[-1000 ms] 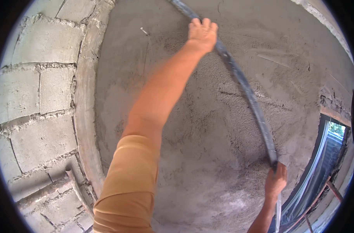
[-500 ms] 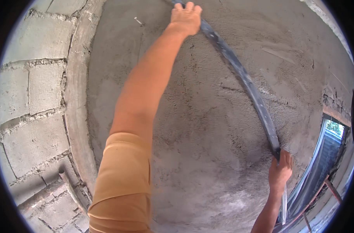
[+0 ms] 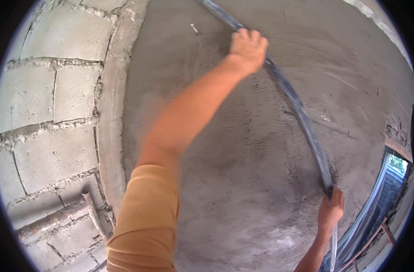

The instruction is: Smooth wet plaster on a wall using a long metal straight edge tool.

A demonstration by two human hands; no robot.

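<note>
Across the plastered wall (image 3: 243, 149) in the head view, a dark bar (image 3: 308, 127) runs slantwise from the top edge down to the lower right, looking curved through the fisheye lens. The left hand (image 3: 249, 51) clasps its upper part, fingers bent over it with no visible gap; the right hand (image 3: 331, 211) is curled tightly round its lower end. A tan sleeve (image 3: 145, 213) covers the left upper arm. Left of the bar's upper part, a small nail (image 3: 194, 28) sticks out of the plaster. Rough blocks (image 3: 55, 99) fill the left side, with a pipe (image 3: 93, 215) low down before them; a window (image 3: 379, 204) stands at the right.
</note>
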